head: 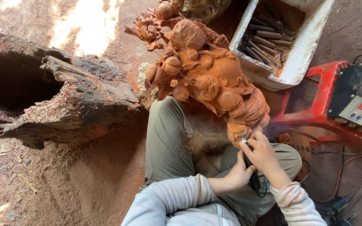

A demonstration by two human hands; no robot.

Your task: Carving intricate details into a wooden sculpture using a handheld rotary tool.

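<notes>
A reddish-brown wood carving (208,71) full of rounded shapes and covered in sawdust leans across my lap. Both hands hold a slim black rotary carving tool (250,161) whose tip touches the carving's lower end near my knee. My right hand (262,150) grips the tool close to the tip. My left hand (239,173) wraps the tool's body lower down. My olive trousers (166,138) are dusted with wood powder.
A large hollow weathered log (59,98) lies at the left. A white foam box (302,46) holding several chisels sits at top right. A red stool (319,104) carries a grey control unit with a lit display (359,104). Cables trail at the right; sawdust covers the ground.
</notes>
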